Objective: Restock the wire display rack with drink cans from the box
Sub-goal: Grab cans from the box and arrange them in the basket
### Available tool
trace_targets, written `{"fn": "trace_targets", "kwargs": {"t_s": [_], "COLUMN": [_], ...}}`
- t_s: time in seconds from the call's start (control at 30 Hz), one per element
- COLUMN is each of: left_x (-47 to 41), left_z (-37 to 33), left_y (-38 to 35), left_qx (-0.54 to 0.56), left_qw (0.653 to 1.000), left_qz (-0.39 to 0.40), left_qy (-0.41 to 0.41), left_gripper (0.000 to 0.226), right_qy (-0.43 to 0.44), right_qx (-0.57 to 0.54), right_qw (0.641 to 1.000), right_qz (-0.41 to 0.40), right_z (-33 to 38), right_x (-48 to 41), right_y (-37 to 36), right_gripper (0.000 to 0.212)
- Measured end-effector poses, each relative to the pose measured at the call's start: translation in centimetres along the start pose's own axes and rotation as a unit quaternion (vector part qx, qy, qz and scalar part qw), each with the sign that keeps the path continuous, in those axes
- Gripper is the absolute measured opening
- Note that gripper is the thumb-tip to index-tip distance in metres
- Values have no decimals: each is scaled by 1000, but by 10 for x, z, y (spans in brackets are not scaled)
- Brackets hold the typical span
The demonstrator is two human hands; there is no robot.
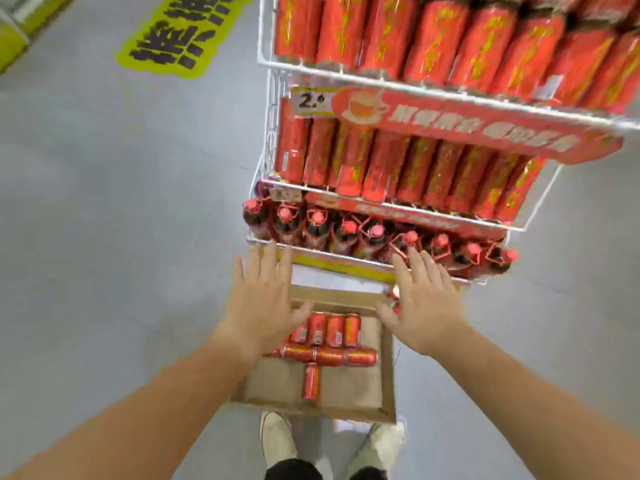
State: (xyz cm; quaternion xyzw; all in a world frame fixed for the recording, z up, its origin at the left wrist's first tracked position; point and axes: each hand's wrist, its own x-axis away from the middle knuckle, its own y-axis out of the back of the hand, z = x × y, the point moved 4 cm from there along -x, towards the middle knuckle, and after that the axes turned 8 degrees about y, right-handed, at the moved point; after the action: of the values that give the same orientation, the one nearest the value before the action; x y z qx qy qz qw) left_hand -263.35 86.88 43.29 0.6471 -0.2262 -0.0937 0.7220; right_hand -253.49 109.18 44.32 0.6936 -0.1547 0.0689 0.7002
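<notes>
1. Box (349, 386): an open cardboard box stands on the grey floor (104, 237) at 6 o'clock in the view, just in front of the wire rack (273, 133). Two pale shoes (277, 441) show at the box's 6 o'clock edge.

2. Box contents: red drink cans lie on their sides in the far half of the box.
- A short row of cans (334, 330) points toward 12 o'clock.
- A crosswise row (329, 355) lies end to end, touching that row on its 6 o'clock side.
- A single can (310, 381) lies alone at 6 o'clock of the crosswise row, pointing toward 12 o'clock.

3. Left hand (263, 299): palm down, fingers straight and spread, holding nothing. It hangs over the box's 10 o'clock corner. Its fingertips overlap the rack's lower front edge in the view; contact cannot be determined.

4. Right hand (426, 306): palm down, fingers straight and spread, holding nothing. It hangs over the box's 2 o'clock corner, with its fingertips before the bottom shelf.

5. Rack, at 12 to 2 o'clock in the view:
- Top shelf: upright red cans (450, 46), packed closely.
- Middle shelf: more upright red cans (398, 164) behind a red banner (467, 124) and a price tag (313, 100).
- Bottom shelf: a row of dark bottles (346, 230) with red caps.

6. A yellow-green floor sticker (183, 29) lies at 11 o'clock.
</notes>
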Motion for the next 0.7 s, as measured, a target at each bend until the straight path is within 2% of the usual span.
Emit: {"fn": "trace_targets", "kwargs": {"t_s": [0.23, 0.4, 0.57, 0.7], "left_x": [26, 35, 31, 28], "left_z": [-12, -5, 11, 22], "left_y": [-174, -285, -385, -448], "left_qx": [-33, -87, -117, -114], "left_qw": [996, 986, 977, 972], "left_qz": [81, 141, 177, 203], "left_qy": [-26, -30, -25, -15], "left_gripper": [99, 96, 98, 98], "right_qy": [13, 11, -2, -26], "right_qx": [-26, -38, -35, -65], "right_qw": [995, 988, 977, 969], "right_qz": [100, 151, 209, 236], "right_z": [6, 6, 6, 6], "right_x": [6, 6, 1, -1], "right_y": [-181, -296, -392, -453], "right_gripper": [96, 88, 99, 100]}}
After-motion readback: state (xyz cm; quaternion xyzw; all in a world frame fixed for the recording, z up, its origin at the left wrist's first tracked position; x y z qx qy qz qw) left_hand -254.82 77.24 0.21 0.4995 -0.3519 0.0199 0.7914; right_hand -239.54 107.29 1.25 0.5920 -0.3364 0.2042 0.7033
